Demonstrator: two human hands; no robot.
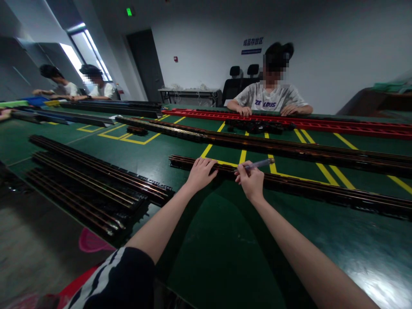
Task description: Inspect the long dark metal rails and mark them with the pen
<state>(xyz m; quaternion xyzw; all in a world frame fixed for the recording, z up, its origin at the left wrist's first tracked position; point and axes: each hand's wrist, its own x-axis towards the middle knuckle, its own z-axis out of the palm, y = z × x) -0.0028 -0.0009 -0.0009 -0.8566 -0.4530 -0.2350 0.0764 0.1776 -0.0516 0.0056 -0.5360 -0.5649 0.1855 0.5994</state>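
A long, narrow black rail [305, 185] with copper-coloured strips lies across the green table in front of me. My left hand [201, 175] rests over it near its left end, the fingers bent over the top and the thumb on the near side. A short way to the right, my right hand [251, 181] grips a slim pen-like tool [259, 164] with a clear, purplish barrel. The tool is tilted, its back end up to the right and its tip low at the rail. My fingers partly hide the tip, so contact cannot be made out.
Several similar rails [96, 171] lie side by side at left. Another long rail [231, 139] runs beyond mine, and a red frame [337, 124] lies farther back. One person [272, 96] sits opposite; two others work at far left. Yellow tape [325, 174] marks the green table [225, 257].
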